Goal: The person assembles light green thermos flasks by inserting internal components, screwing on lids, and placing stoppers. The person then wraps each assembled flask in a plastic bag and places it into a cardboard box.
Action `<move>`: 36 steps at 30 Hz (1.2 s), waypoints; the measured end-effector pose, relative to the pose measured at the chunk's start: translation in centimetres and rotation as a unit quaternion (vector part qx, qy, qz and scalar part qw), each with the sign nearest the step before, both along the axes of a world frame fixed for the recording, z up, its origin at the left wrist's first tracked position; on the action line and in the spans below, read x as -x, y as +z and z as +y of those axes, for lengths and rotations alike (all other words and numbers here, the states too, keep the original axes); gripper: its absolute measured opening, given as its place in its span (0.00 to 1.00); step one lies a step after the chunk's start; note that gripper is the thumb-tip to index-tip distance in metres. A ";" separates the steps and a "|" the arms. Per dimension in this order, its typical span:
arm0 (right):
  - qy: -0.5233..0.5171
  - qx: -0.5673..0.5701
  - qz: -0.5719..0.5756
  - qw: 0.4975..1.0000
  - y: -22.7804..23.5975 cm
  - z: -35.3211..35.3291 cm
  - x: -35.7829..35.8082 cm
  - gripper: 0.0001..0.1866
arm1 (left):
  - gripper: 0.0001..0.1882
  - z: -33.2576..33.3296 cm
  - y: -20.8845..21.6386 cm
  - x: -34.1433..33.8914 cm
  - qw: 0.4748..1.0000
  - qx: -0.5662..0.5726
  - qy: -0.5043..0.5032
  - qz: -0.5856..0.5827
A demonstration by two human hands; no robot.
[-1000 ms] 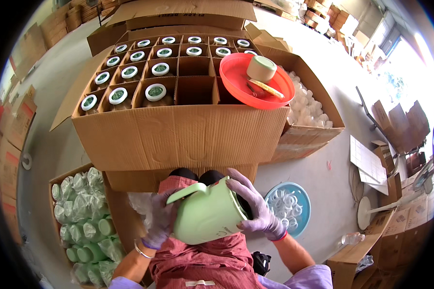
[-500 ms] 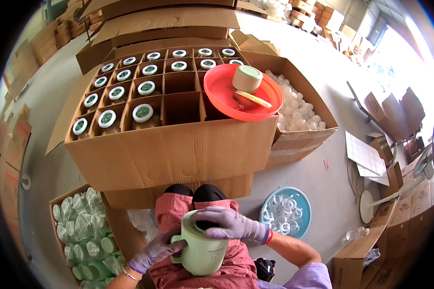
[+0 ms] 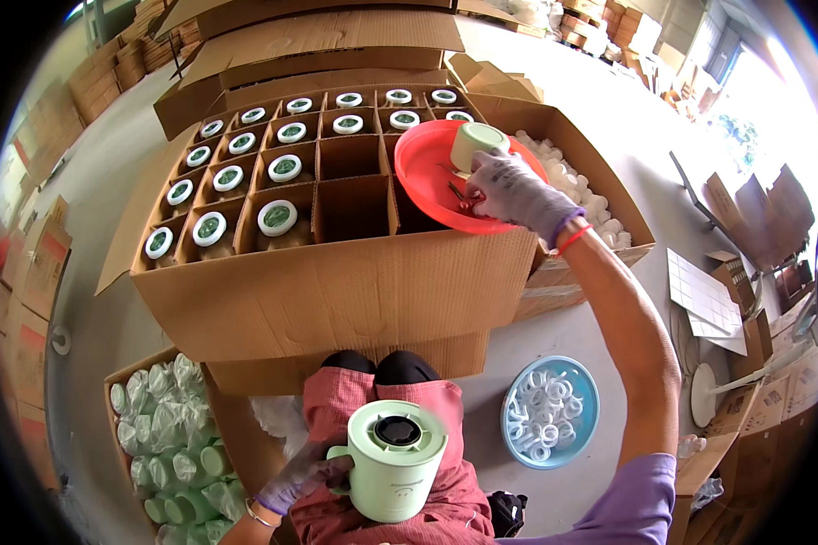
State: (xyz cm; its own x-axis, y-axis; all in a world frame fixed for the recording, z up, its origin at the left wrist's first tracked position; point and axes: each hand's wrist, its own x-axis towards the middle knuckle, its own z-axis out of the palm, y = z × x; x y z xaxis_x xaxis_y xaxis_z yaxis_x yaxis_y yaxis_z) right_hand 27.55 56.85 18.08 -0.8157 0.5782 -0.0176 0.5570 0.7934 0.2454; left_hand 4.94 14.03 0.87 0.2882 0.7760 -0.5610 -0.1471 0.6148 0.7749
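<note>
A pale green lidded mug (image 3: 395,486) stands upright on my lap, a black round piece in the middle of its top. My gloved left hand (image 3: 304,477) is closed round its handle. My gloved right hand (image 3: 521,195) reaches into the red basin (image 3: 420,186) on the big carton, fingers bent and pinched together. What they grip is hidden; a small dark reddish piece (image 3: 457,193) shows by the fingertips. Just beyond that hand sits a pale green round container (image 3: 478,141) in the basin.
The divided carton (image 3: 336,300) holds several white-rimmed, green-topped containers. Right of it, a carton holds white caps (image 3: 600,204). A blue basin (image 3: 509,436) of white rings stands on the floor. At the lower left, a carton holds bagged green mugs (image 3: 177,418).
My right hand has left the mug's top and gone up and right into the red basin, covering the yellowish stick there. My left hand keeps the handle.
</note>
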 end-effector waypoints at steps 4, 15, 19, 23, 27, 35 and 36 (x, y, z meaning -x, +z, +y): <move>-0.079 0.342 0.389 0.852 1.0 -2.1 0.2 0.10 | 0.38 -0.8 2.7 -1.0 0.997 0.011 0.072 -0.010; 0.198 0.464 0.295 0.811 -0.9 -18.1 -3.3 0.07 | 0.43 -0.9 -0.4 0.0 0.997 0.009 -0.006 -0.072; 0.343 0.385 0.180 0.838 -6.3 -22.7 -3.7 0.14 | 0.39 0.7 1.8 -0.7 0.998 0.014 -0.035 -0.047; 0.379 0.350 0.119 0.848 -6.9 -24.6 -4.6 0.15 | 0.35 2.1 2.3 -0.8 0.996 -0.014 -0.091 0.002; 0.342 0.395 0.117 0.845 -7.0 -25.8 -5.1 0.16 | 0.37 2.0 1.1 -1.0 0.988 -0.085 -0.127 0.021; 0.055 0.491 0.115 0.862 -9.4 -27.6 -5.0 0.21 | 0.42 -0.3 3.4 -4.5 0.984 -0.083 -0.089 0.127; 0.001 0.521 0.097 0.848 -9.5 -27.4 -4.8 0.21 | 0.43 -1.3 3.4 -5.2 0.976 -0.090 -0.086 0.179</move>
State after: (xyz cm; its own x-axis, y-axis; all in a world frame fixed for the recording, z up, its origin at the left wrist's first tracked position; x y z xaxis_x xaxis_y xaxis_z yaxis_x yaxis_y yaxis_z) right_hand 32.35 29.40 8.59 -0.8624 0.3301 -0.3838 0.5056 0.5243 -0.6852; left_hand 10.12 12.78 4.27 0.2334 0.8290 -0.5082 0.2457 0.4553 0.8557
